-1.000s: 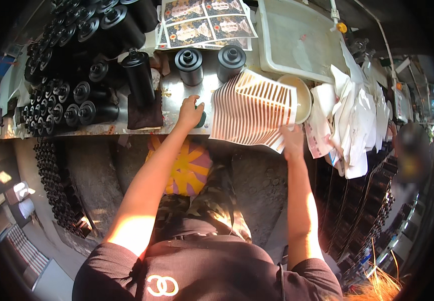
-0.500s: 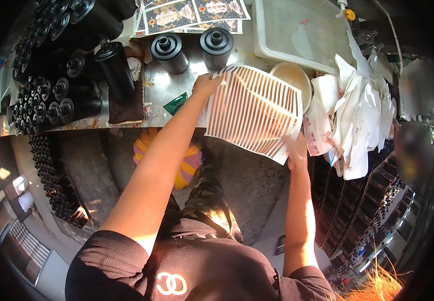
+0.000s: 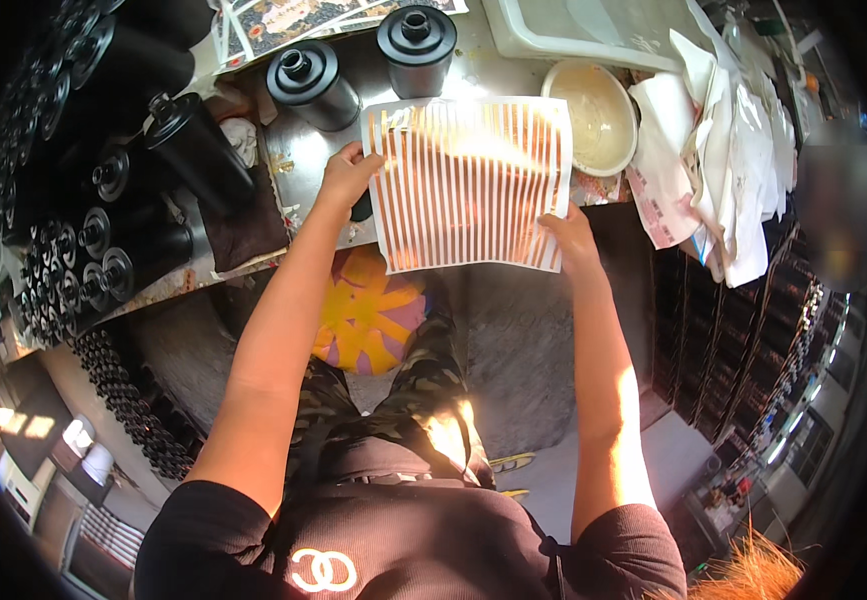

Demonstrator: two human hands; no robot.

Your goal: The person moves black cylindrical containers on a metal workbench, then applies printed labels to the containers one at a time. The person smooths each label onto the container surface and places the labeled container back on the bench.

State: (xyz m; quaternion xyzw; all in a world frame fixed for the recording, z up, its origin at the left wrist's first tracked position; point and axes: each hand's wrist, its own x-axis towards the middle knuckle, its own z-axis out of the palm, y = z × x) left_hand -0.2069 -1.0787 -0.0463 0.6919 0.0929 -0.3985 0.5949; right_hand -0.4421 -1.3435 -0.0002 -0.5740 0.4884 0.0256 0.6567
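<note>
I hold a rectangular sheet with orange and white stripes [image 3: 468, 180] flat in front of me, over the edge of a metal workbench [image 3: 298, 170]. My left hand [image 3: 345, 178] grips the sheet's left edge. My right hand [image 3: 570, 237] pinches its lower right corner. Two black cylindrical rollers [image 3: 311, 85] stand on the bench just beyond the sheet. A shallow cream bowl [image 3: 593, 115] sits to the sheet's upper right.
Many black rollers [image 3: 103, 190] lie stacked at the left of the bench. A pile of white papers and cloths [image 3: 728, 150] is at the right. A white tray [image 3: 573, 30] sits behind. A round yellow and purple stool seat [image 3: 363, 315] is below the sheet.
The striped sheet was curled and tilted at the right; both hands have brought it in front of me and spread it out flat. My left hand moved from the bench onto its left edge.
</note>
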